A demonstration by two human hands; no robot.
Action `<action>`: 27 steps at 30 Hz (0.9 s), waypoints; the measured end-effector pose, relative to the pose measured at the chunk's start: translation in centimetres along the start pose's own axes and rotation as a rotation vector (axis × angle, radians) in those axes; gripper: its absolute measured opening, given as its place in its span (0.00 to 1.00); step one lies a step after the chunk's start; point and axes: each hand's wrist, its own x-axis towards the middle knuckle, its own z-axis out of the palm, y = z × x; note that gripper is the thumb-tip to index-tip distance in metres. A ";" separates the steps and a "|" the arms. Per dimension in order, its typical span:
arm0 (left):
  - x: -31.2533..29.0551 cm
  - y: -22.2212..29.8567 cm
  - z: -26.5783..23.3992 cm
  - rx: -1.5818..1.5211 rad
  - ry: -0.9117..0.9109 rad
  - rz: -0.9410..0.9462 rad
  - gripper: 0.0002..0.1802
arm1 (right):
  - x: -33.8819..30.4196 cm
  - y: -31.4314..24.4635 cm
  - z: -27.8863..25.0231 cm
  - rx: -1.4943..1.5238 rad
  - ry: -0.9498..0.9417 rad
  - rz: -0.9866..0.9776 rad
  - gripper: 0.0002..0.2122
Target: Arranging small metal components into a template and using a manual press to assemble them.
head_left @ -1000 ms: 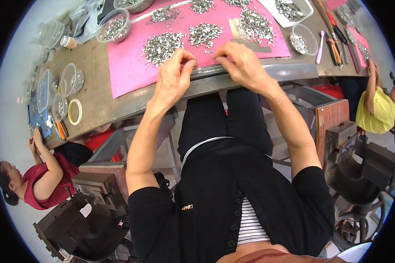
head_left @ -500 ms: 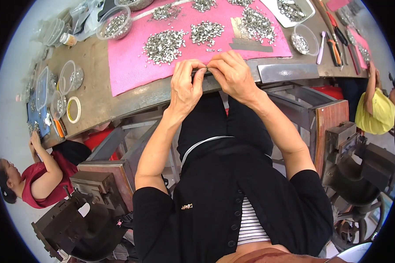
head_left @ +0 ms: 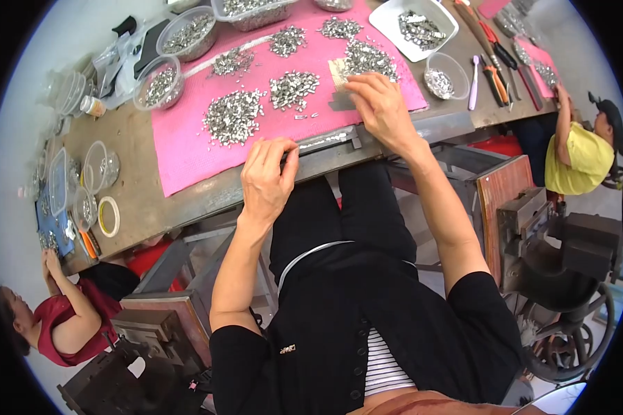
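My left hand is closed at the left end of a narrow metal bar by the bench's front edge. Bright silver bits show along the bar, and a small dark block sits at its right end. Off the bar, my right hand hovers over the pink mat, its fingers bent and thumb apart. Nothing shows in it. Just beyond its fingertips lies a pile of small silvery metal pieces. Other heaps of pieces and a closer one lie left of it.
Round tubs and a white tray hold metal parts. Orange-handled pliers and a lilac toothbrush lie at right. A tape roll is at left. Co-workers sit on both sides, one in yellow, one in maroon.
My hands were together at the bench edge; they have separated. The right has moved right toward the pile, the left slightly left, uncovering the metal bar. The view has shifted.
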 end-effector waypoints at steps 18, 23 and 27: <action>10.5 -2.3 6.9 0.220 -0.539 0.289 0.24 | -2.1 1.7 -1.0 0.008 -0.247 0.023 0.21; 8.6 -1.2 4.9 0.252 -0.637 0.280 0.22 | -2.8 2.3 -1.9 0.061 -0.175 0.000 0.18; 8.9 -1.8 4.2 0.074 -0.447 0.212 0.14 | -2.7 2.5 -1.5 0.103 -0.011 0.022 0.13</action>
